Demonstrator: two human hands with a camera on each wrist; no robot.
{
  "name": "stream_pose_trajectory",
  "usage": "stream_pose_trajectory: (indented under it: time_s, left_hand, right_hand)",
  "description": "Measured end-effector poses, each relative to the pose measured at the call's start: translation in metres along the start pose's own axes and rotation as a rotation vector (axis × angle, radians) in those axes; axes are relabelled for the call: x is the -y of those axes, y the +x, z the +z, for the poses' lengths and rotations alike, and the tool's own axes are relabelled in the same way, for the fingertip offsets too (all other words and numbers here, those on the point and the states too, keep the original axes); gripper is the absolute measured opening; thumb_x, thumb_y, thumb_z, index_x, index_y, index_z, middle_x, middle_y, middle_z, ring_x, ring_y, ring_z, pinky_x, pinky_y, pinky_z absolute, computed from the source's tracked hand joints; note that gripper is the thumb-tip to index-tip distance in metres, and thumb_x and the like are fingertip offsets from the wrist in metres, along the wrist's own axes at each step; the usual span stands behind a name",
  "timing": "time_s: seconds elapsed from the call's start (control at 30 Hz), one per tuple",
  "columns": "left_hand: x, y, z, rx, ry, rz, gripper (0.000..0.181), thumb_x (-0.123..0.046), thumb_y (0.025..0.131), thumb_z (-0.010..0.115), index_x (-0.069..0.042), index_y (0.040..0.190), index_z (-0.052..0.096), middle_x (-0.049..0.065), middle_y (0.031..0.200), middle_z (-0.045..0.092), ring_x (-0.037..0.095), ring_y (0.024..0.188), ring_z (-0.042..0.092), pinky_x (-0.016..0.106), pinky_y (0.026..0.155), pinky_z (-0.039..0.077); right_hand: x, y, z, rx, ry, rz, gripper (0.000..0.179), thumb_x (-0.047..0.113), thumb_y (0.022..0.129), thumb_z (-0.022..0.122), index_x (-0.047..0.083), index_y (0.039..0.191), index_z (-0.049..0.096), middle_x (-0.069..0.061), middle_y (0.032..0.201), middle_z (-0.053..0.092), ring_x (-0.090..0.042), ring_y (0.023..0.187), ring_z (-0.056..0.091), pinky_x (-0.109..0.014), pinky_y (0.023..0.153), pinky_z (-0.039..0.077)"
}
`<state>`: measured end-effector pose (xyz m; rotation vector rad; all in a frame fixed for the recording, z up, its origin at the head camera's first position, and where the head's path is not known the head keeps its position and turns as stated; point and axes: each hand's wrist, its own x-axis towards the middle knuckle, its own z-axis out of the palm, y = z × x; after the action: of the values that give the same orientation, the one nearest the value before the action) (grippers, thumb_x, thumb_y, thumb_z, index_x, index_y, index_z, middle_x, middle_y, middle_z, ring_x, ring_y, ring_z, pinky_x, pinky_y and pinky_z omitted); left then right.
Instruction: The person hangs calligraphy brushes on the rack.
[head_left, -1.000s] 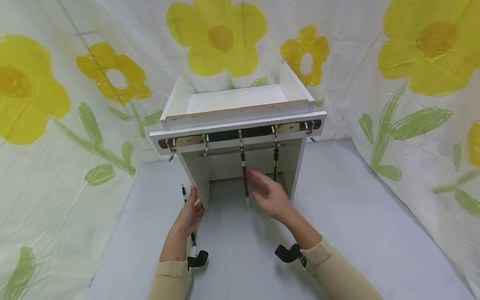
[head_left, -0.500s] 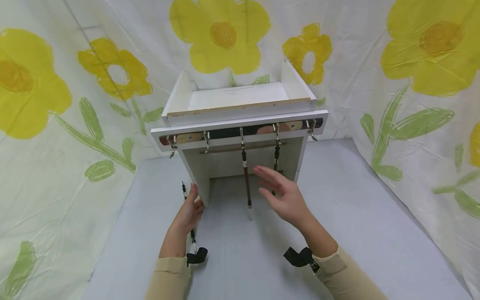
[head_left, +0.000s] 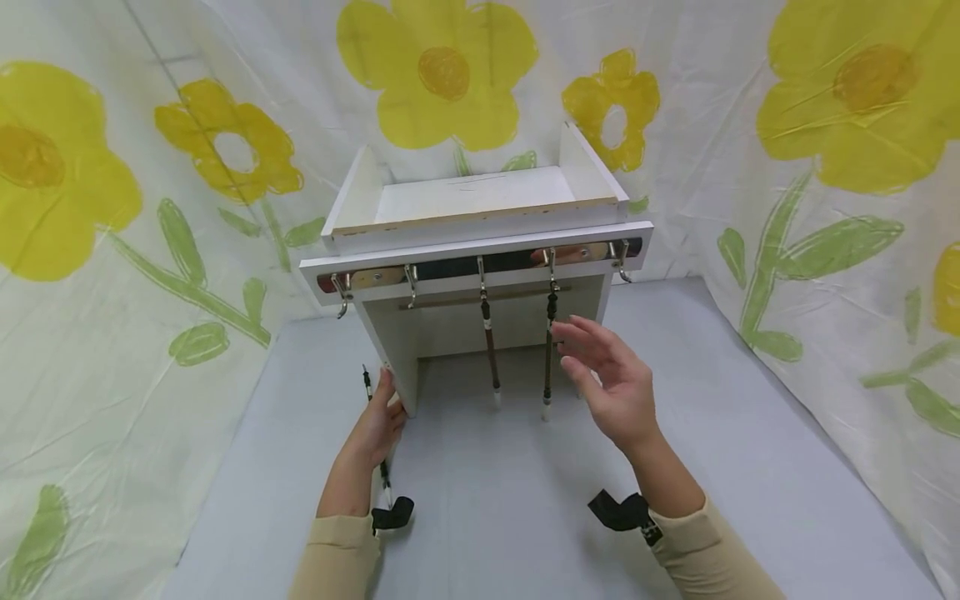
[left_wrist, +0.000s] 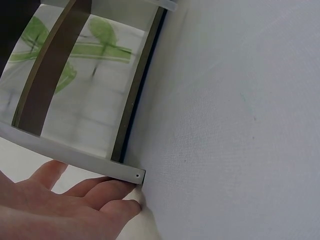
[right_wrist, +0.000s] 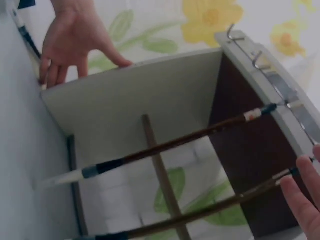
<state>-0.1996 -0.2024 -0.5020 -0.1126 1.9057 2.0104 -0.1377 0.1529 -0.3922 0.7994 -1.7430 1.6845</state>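
Two calligraphy brushes hang tip-down from hooks on a white wooden shelf (head_left: 472, 223): a middle brush (head_left: 491, 354) and a right brush (head_left: 548, 358), both with pale tips. My right hand (head_left: 615, 383) is beside the right brush, fingers extended and thumb apart; its fingertips overlap the brush's upper part in the head view. Nothing is gripped in that hand. My left hand (head_left: 377, 425) rests against the outer side of the shelf's left panel (left_wrist: 70, 152), its fingers and thumb along the lower edge. A third brush (head_left: 367, 382) lies on the table left of the shelf, partly hidden by my left arm.
A metal hook rail (head_left: 480, 265) runs across the shelf's front; its outer hooks, including the left hook (head_left: 341, 296), hold nothing. A grey-white cloth (head_left: 465, 508) covers the table. Flower-printed curtain (head_left: 690, 150) surrounds the back and sides.
My right hand has moved right, from beside the middle brush to the right brush. The hanging brushes have swung slightly. My left hand stays at the panel.
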Motion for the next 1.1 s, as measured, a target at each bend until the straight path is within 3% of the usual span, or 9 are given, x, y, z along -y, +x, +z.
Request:
stream_pose_trajectory:
  time_s: [0.23, 0.47, 0.57, 0.7, 0.83, 0.97, 1.1]
  left_hand:
    - [0.001, -0.002, -0.001, -0.012, 0.002, 0.005, 0.092, -0.081, 0.094, 0.021, -0.026, 0.164, -0.003, 0.030, 0.166, 0.006, 0.046, 0.153, 0.010, 0.056, 0.124, 0.007]
    - [-0.001, -0.001, 0.000, -0.010, -0.012, 0.001, 0.091, -0.081, 0.094, 0.022, -0.028, 0.164, -0.003, 0.028, 0.166, 0.008, 0.044, 0.154, 0.011, 0.054, 0.125, 0.008]
    - [-0.003, -0.001, 0.001, -0.003, -0.007, 0.000, 0.093, -0.082, 0.093, 0.023, -0.026, 0.164, -0.004, 0.029, 0.166, 0.007, 0.044, 0.154, 0.010, 0.054, 0.125, 0.007]
    - [-0.005, 0.000, 0.002, 0.000, -0.003, 0.000, 0.095, -0.082, 0.093, 0.024, -0.025, 0.164, -0.004, 0.029, 0.166, 0.007, 0.044, 0.154, 0.010, 0.054, 0.125, 0.007]
    - [-0.004, 0.002, 0.002, 0.001, -0.005, 0.000, 0.094, -0.081, 0.094, 0.023, -0.024, 0.164, -0.004, 0.030, 0.165, 0.007, 0.044, 0.154, 0.009, 0.054, 0.125, 0.007]
    - [-0.003, 0.002, 0.001, 0.001, -0.003, -0.005, 0.095, -0.082, 0.094, 0.023, -0.024, 0.164, -0.005, 0.031, 0.165, 0.006, 0.045, 0.154, 0.009, 0.055, 0.124, 0.006]
    - [-0.001, 0.000, 0.000, 0.000, -0.011, -0.007, 0.094, -0.082, 0.094, 0.024, -0.025, 0.164, -0.004, 0.030, 0.165, 0.006, 0.045, 0.154, 0.009, 0.055, 0.125, 0.006]
  right_hand:
    - [-0.006, 0.004, -0.021, -0.153, 0.087, -0.028, 0.044, -0.022, 0.088, 0.059, -0.020, 0.132, 0.049, -0.024, 0.123, 0.067, -0.028, 0.114, 0.068, -0.035, 0.098, 0.055]
    - [-0.032, 0.003, -0.038, -0.343, 0.134, 0.007, 0.043, -0.020, 0.090, 0.059, -0.017, 0.132, 0.052, -0.020, 0.126, 0.066, -0.028, 0.123, 0.061, -0.032, 0.099, 0.054]
    - [-0.048, -0.002, -0.045, -0.365, 0.110, 0.122, 0.042, -0.011, 0.094, 0.061, -0.012, 0.135, 0.053, -0.021, 0.130, 0.064, -0.025, 0.126, 0.060, -0.028, 0.101, 0.052]
    - [-0.070, -0.013, -0.053, -0.336, 0.037, 0.383, 0.041, 0.011, 0.102, 0.061, 0.002, 0.141, 0.053, -0.020, 0.137, 0.060, -0.018, 0.124, 0.061, -0.024, 0.099, 0.052]
    - [-0.091, -0.027, -0.058, -0.240, -0.042, 0.620, 0.050, 0.034, 0.106, 0.054, 0.009, 0.149, 0.046, -0.018, 0.146, 0.053, -0.022, 0.131, 0.057, -0.036, 0.104, 0.051]
    - [-0.108, -0.040, -0.058, -0.141, -0.045, 0.746, 0.062, 0.047, 0.106, 0.046, 0.008, 0.154, 0.039, -0.016, 0.153, 0.047, -0.030, 0.139, 0.050, -0.054, 0.109, 0.044]
    - [-0.117, -0.049, -0.055, -0.085, -0.018, 0.838, 0.068, 0.054, 0.105, 0.043, 0.009, 0.156, 0.036, -0.018, 0.157, 0.041, -0.036, 0.141, 0.046, -0.058, 0.109, 0.042]
